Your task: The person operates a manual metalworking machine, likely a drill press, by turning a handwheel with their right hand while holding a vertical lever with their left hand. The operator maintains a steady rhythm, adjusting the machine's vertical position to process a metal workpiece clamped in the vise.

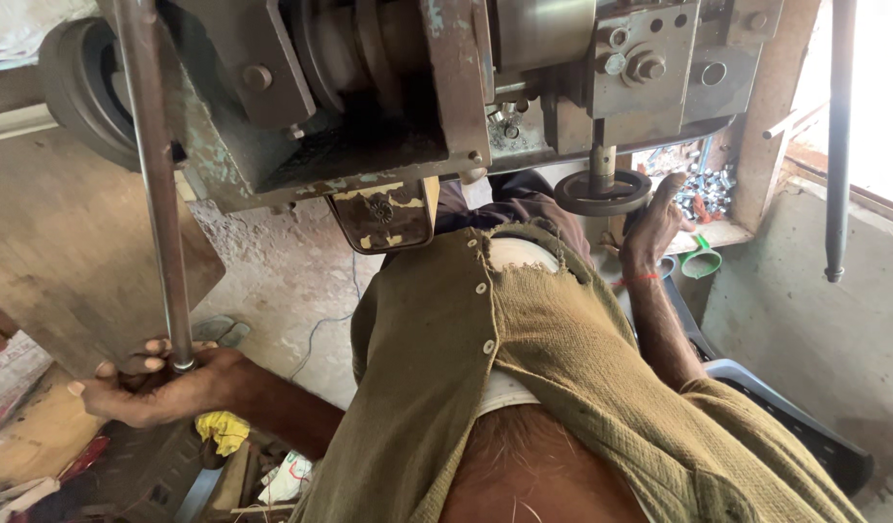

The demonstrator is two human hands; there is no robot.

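My left hand [151, 387] is closed around the lower end of a long steel lever rod [156, 174], which rises up the left side of a heavy, worn press machine [369, 97]. My right hand [650, 232] reaches to the right of a small dark round handwheel [601, 191] under the machine's head. Its fingers are spread and rest against the wheel's rim, holding nothing. My olive button shirt [524, 368] fills the lower middle.
A heap of small shiny metal parts [703, 189] lies on a ledge behind the right hand, with a green plastic scoop [700, 260] below it. A dark vertical bar [837, 145] hangs at right. A grey plastic seat [785, 416] and a yellow rag [222, 429] sit low.
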